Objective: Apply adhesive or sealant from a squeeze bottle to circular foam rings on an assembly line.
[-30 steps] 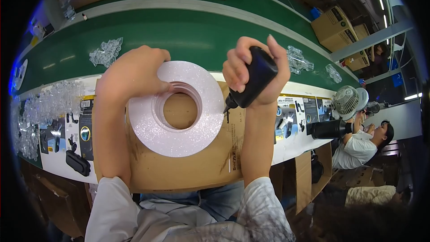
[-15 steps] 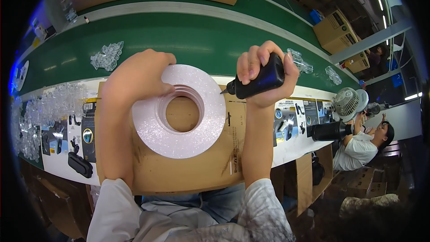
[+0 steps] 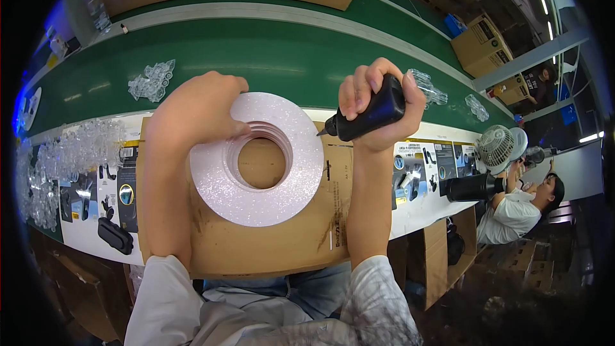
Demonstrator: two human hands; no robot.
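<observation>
A long green conveyor belt (image 3: 269,57) runs past the cardboard sheet (image 3: 269,243) in front of the person, and on that sheet lies a big white glittery roll (image 3: 269,186), flat, its hollow core up. The left hand (image 3: 195,112) grips the roll's far-left rim. The right hand (image 3: 378,106), just beside the roll's right edge, is clenched around a small black tool (image 3: 368,117), tip aimed at the roll.

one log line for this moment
left hand: on white tape roll | right hand: grips black tool | base: cardboard
</observation>
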